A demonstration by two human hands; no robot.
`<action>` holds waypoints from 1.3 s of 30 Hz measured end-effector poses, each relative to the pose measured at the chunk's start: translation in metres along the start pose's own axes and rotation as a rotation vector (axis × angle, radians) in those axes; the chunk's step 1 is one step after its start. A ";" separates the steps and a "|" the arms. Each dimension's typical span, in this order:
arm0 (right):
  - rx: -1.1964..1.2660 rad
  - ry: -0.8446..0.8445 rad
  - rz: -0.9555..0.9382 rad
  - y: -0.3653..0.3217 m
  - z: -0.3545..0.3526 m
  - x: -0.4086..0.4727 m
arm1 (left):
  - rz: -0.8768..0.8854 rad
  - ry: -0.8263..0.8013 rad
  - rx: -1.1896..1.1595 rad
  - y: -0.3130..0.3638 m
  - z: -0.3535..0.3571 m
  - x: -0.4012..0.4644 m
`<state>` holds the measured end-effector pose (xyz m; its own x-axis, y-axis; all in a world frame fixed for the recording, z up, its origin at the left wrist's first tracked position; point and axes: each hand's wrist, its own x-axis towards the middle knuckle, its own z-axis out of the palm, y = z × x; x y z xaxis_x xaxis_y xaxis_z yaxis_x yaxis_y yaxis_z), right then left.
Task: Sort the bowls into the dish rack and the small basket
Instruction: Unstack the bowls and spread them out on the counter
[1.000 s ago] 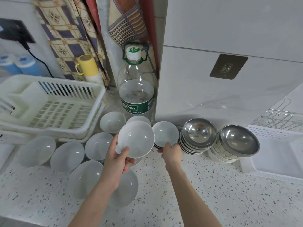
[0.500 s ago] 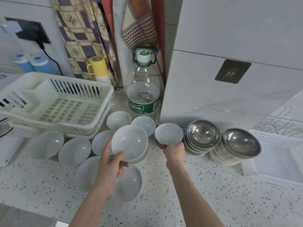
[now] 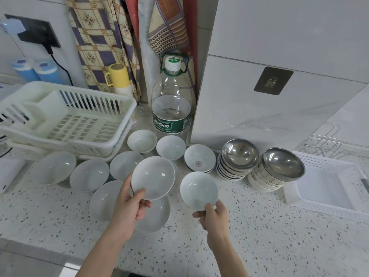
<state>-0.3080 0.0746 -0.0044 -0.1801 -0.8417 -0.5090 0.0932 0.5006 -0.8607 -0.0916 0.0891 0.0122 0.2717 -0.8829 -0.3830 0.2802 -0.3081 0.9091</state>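
My left hand (image 3: 129, 204) grips a white bowl (image 3: 153, 177) by its near rim, tilted up above the counter. My right hand (image 3: 214, 216) pinches a smaller white bowl (image 3: 198, 189) by its rim, lifted in front of a short stack of small white bowls (image 3: 199, 159). Several more white bowls (image 3: 89, 174) lie on the speckled counter to the left. Two stacks of steel bowls (image 3: 239, 154) (image 3: 283, 163) stand to the right. The white dish rack (image 3: 65, 118) sits at the back left; the small white basket (image 3: 327, 184) is at the right edge.
A large water bottle (image 3: 171, 108) stands behind the bowls against a white cabinet wall (image 3: 259, 108). A yellow mug (image 3: 117, 75) and hanging cloths are at the back. A wire rack (image 3: 323, 144) lies behind the basket. The counter's front edge runs along the bottom left.
My right hand has lifted a small white bowl off the short stack and drawn it toward me. My left hand still holds its bowl, slightly lower.
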 end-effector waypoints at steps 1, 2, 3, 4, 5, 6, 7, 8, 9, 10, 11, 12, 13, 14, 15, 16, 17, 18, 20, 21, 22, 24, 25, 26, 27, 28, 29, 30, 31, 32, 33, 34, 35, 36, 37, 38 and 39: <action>-0.010 0.000 0.018 0.005 -0.002 -0.001 | -0.021 -0.007 -0.016 -0.005 -0.001 -0.001; -0.020 0.006 0.033 0.009 -0.004 -0.001 | -0.039 -0.013 -0.031 -0.009 -0.002 -0.003; -0.033 0.013 0.045 0.012 -0.004 0.000 | -0.053 -0.020 -0.045 -0.012 -0.003 -0.005; -0.044 0.019 0.057 0.014 -0.005 0.001 | -0.062 -0.028 -0.055 -0.014 -0.004 -0.006; -0.052 0.023 0.067 0.016 -0.004 0.003 | -0.068 -0.035 -0.062 -0.016 -0.004 -0.008; -0.056 0.026 0.078 0.017 -0.004 0.005 | -0.072 -0.038 -0.069 -0.017 -0.004 -0.009; -0.057 0.027 0.088 0.017 -0.004 0.007 | -0.075 -0.039 -0.076 -0.018 -0.004 -0.011; -0.057 0.028 0.097 0.018 -0.005 0.010 | -0.077 -0.037 -0.082 -0.020 -0.004 -0.012; -0.060 0.029 0.102 0.018 -0.005 0.013 | -0.078 -0.034 -0.089 -0.021 -0.004 -0.013; -0.065 0.029 0.103 0.018 -0.005 0.016 | -0.081 -0.029 -0.093 -0.023 -0.004 -0.014; -0.075 0.028 0.105 0.018 -0.005 0.019 | -0.086 -0.023 -0.096 -0.024 -0.005 -0.015; -0.086 0.024 0.109 0.018 -0.005 0.022 | -0.091 -0.016 -0.098 -0.026 -0.006 -0.016; -0.095 0.018 0.114 0.019 -0.005 0.024 | -0.096 -0.009 -0.094 -0.027 -0.008 -0.018; -0.098 0.011 0.119 0.020 -0.004 0.025 | -0.099 -0.001 -0.086 -0.029 -0.010 -0.020; -0.095 0.004 0.124 0.021 -0.004 0.026 | -0.101 0.007 -0.079 -0.030 -0.012 -0.021; -0.094 -0.002 0.127 0.022 -0.003 0.026 | -0.103 0.014 -0.077 -0.031 -0.014 -0.022; -0.099 -0.008 0.127 0.022 -0.002 0.026 | -0.106 0.018 -0.080 -0.032 -0.016 -0.023; -0.113 -0.012 0.123 0.022 -0.001 0.026 | -0.109 0.020 -0.084 -0.033 -0.018 -0.025; -0.152 -0.017 0.113 0.022 0.000 0.025 | -0.112 0.024 -0.090 -0.034 -0.020 -0.027; -0.171 -0.019 0.112 0.022 0.001 0.025 | -0.112 0.029 -0.092 -0.034 -0.021 -0.028; -0.184 -0.022 0.115 0.022 0.002 0.026 | -0.112 0.036 -0.095 -0.034 -0.021 -0.028; -0.185 -0.027 0.116 0.021 0.002 0.028 | -0.111 0.046 -0.092 -0.034 -0.020 -0.030; -0.180 -0.031 0.115 0.021 0.002 0.029 | -0.108 0.050 -0.086 -0.035 -0.020 -0.031; -0.176 -0.036 0.116 0.021 0.002 0.030 | -0.105 0.054 -0.078 -0.035 -0.019 -0.031; -0.173 -0.041 0.119 0.021 0.002 0.031 | -0.103 0.056 -0.073 -0.036 -0.019 -0.031; -0.170 -0.045 0.123 0.021 0.003 0.032 | -0.102 0.056 -0.069 -0.036 -0.018 -0.031; -0.168 -0.051 0.125 0.022 0.003 0.032 | -0.100 0.055 -0.068 -0.036 -0.018 -0.031; -0.165 -0.057 0.124 0.022 0.003 0.033 | -0.095 0.053 -0.066 -0.037 -0.017 -0.031; -0.162 -0.064 0.121 0.023 0.003 0.033 | -0.090 0.048 -0.065 -0.037 -0.016 -0.031; -0.158 -0.071 0.116 0.025 0.004 0.033 | -0.088 0.043 -0.064 -0.038 -0.016 -0.031; -0.154 -0.077 0.112 0.026 0.005 0.033 | -0.088 0.038 -0.061 -0.038 -0.015 -0.032; -0.147 -0.080 0.112 0.027 0.005 0.033 | -0.090 0.034 -0.057 -0.039 -0.014 -0.032; -0.139 -0.080 0.114 0.029 0.006 0.033 | -0.092 0.029 -0.054 -0.041 -0.014 -0.033; -0.131 -0.078 0.116 0.029 0.007 0.033 | -0.093 0.025 -0.051 -0.042 -0.014 -0.033; -0.126 -0.076 0.117 0.030 0.008 0.034 | -0.096 0.021 -0.049 -0.043 -0.013 -0.034; -0.123 -0.073 0.119 0.030 0.008 0.034 | -0.100 0.019 -0.048 -0.044 -0.013 -0.034; -0.120 -0.072 0.119 0.029 0.009 0.035 | -0.101 0.017 -0.047 -0.045 -0.013 -0.034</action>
<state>-0.3027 0.0585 -0.0474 -0.1036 -0.7855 -0.6101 -0.0090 0.6141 -0.7892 -0.1016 0.1376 -0.0179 0.2557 -0.8418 -0.4754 0.3500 -0.3777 0.8572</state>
